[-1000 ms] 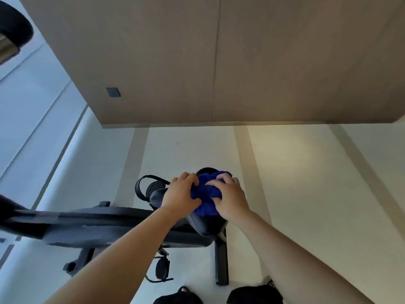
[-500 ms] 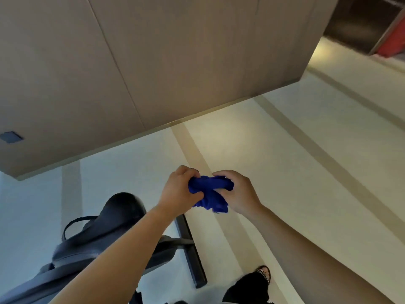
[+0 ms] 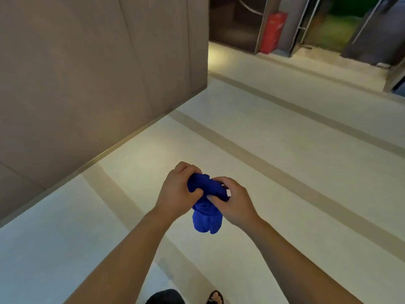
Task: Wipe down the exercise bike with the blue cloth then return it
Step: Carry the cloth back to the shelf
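Observation:
The blue cloth is bunched up in front of me, above the pale floor, with a fold hanging down below my fingers. My left hand grips its left side and my right hand pinches its right side. Both arms reach forward from the bottom of the view. The exercise bike is out of view.
A tall wood-panelled wall stands to the left, and its corner ends near the top middle. Pale floor with darker stripes stretches ahead and right. A red box and metal frames stand far back. My foot shows at the bottom.
The view has swung right, away from the bike, which has left the frame. Both hands have lifted the cloth off the saddle and still hold it; more of it now hangs down.

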Motion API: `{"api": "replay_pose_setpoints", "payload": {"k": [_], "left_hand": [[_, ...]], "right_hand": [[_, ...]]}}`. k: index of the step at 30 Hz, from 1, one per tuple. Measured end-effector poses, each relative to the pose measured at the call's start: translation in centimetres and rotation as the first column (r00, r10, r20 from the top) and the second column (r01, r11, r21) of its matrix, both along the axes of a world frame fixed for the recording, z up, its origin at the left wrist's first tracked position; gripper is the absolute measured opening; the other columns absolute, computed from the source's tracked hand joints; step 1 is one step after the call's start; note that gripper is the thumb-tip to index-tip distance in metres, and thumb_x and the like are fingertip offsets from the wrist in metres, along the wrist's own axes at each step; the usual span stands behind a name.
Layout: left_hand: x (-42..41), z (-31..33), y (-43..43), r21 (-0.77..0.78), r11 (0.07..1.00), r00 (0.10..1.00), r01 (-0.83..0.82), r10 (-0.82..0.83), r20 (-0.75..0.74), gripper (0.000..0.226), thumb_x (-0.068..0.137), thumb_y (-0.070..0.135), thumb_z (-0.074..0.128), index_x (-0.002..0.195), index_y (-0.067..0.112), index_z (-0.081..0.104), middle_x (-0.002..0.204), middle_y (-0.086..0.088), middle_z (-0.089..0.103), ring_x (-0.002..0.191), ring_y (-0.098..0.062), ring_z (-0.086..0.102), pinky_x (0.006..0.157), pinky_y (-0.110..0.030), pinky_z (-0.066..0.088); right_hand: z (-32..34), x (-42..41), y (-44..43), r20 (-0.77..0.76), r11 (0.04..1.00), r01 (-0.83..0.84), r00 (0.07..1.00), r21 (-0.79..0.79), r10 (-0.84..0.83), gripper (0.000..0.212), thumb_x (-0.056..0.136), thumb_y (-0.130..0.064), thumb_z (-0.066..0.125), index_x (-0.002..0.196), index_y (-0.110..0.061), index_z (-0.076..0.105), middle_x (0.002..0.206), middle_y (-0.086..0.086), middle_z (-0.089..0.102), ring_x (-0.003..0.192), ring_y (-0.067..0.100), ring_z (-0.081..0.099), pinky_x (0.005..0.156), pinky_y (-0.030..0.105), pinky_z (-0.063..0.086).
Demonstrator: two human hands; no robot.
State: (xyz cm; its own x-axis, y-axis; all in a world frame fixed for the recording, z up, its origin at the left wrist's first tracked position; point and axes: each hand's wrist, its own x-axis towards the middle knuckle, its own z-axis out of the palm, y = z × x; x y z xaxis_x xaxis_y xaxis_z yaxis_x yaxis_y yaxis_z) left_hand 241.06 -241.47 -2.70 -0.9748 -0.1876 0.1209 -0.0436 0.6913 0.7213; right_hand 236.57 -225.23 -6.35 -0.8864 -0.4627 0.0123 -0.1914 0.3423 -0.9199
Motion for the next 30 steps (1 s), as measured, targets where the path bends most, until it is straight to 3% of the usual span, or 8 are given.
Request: {"api": "replay_pose_setpoints", "payload": {"k": [5,11,15,20,25,30], "left_hand": [[-8.3,0.7,4.2,-0.016,0.988,0.988,0.151,-0.152,-0.024,0.033,0.068,0.008,0.061,0.096,0.025,0.06,0.101,0.012,0.052,0.09,-0.008,0.054,0.073,-0.02,0.047],[-18.5,-0.6,6.1,0.035,0.965,0.965,0.261,-0.26,-0.029,0.039,0.075,0.012,0.065,0.11,0.028,0.055,0.11,0.013,0.05,0.098,0.001,0.05,0.08,-0.017,0.046],[-26.8,-2.4,7.2,0.099,0.944,0.948,0.315,-0.318,0.011,0.05,0.078,0.016,0.068,0.121,0.033,0.048,0.118,0.016,0.046,0.101,0.007,0.047,0.086,-0.015,0.045],[-37.8,-2.8,9.9,0.13,0.917,0.92,0.377,-0.387,0.062,0.062,0.08,0.018,0.068,0.131,0.031,0.037,0.131,0.016,0.035,0.104,0.003,0.044,0.075,0.003,0.037],[-48.2,-2.5,14.0,0.174,0.888,0.894,0.425,-0.442,0.074,0.063,0.081,0.024,0.068,0.133,0.03,0.034,0.134,0.014,0.034,0.105,-0.001,0.047,0.083,-0.012,0.041],[-55.4,-2.8,19.0,0.182,0.833,0.83,0.522,-0.545,0.115,0.056,0.079,0.028,0.068,0.124,0.038,0.037,0.12,0.022,0.038,0.097,0.007,0.049,0.073,-0.007,0.038]], "right_hand": [[0.3,-6.6,4.4,-0.027,0.986,0.163,0.986,-0.029,-0.163,0.021,0.083,-0.016,0.063,0.093,-0.034,0.062,0.094,-0.016,0.065,0.087,0.002,0.057,0.075,0.021,0.048],[0.6,-15.6,6.9,-0.025,0.951,0.297,0.954,-0.091,-0.3,0.034,0.085,-0.007,0.056,0.088,-0.041,0.061,0.091,-0.022,0.064,0.089,0.001,0.057,0.073,0.011,0.046],[0.3,-23.1,8.3,-0.018,0.936,0.347,0.937,-0.069,-0.348,0.035,0.086,-0.008,0.058,0.088,-0.042,0.063,0.096,-0.017,0.064,0.087,-0.002,0.056,0.071,0.01,0.045],[0.7,-32.5,10.5,0.003,0.897,0.44,0.898,-0.048,-0.44,0.03,0.087,-0.009,0.057,0.089,-0.038,0.064,0.094,-0.016,0.065,0.085,-0.001,0.057,0.072,0.012,0.047],[1.7,-41.7,13.6,-0.019,0.849,0.527,0.849,-0.044,-0.528,0.027,0.089,-0.011,0.057,0.089,-0.038,0.063,0.095,-0.016,0.064,0.086,-0.002,0.057,0.07,0.014,0.048],[2.7,-47.8,18.4,-0.019,0.767,0.629,0.771,-0.13,-0.636,0.03,0.088,-0.013,0.058,0.088,-0.042,0.063,0.094,-0.02,0.064,0.087,-0.002,0.058,0.069,0.011,0.047]]}}
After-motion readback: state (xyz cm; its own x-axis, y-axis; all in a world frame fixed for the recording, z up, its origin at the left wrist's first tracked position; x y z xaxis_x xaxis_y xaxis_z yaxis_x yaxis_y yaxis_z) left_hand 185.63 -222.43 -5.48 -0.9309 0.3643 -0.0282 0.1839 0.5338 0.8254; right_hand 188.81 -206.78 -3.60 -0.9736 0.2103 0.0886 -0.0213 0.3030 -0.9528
